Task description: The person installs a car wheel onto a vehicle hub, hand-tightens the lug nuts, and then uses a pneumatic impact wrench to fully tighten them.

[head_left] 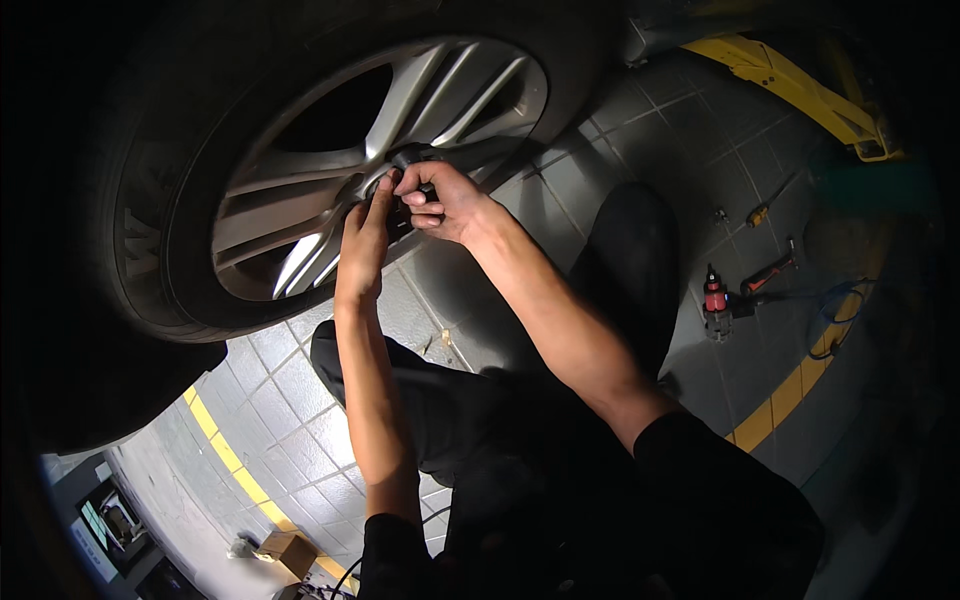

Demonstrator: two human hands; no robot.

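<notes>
Item: alloy wheel (330,170), silver, multi-spoke, mounted in a dark tyre (150,250), filling the far left of the scene.

Hands: both are working at the wheel hub (400,175). The left hand (365,240) is reaching up with its fingers extended and its fingertips pressing against the hub centre; it is not closing around anything that can be seen. The right hand (440,200) is curling its fingers around a small dark part (412,158) at the hub, gripping it.

Step in hand, as a judgement: fitting or loosening a small piece at the hub centre by hand, probably a nut or cap. The next move would seem to call for steady turning by the right hand while the left is bracing the part square to the hub.

Nearby: a red and black power tool (716,300) is lying on the grey tiled floor (620,150) to the right, well apart from the hands, with a red-handled tool (768,272) beside it. A yellow lift arm (800,90) is crossing the far right.

Hard to make out: the dark part's exact shape is being hidden by the fingers; the hub fasteners are lying in shadow; the picture's rim is falling into darkness.
</notes>
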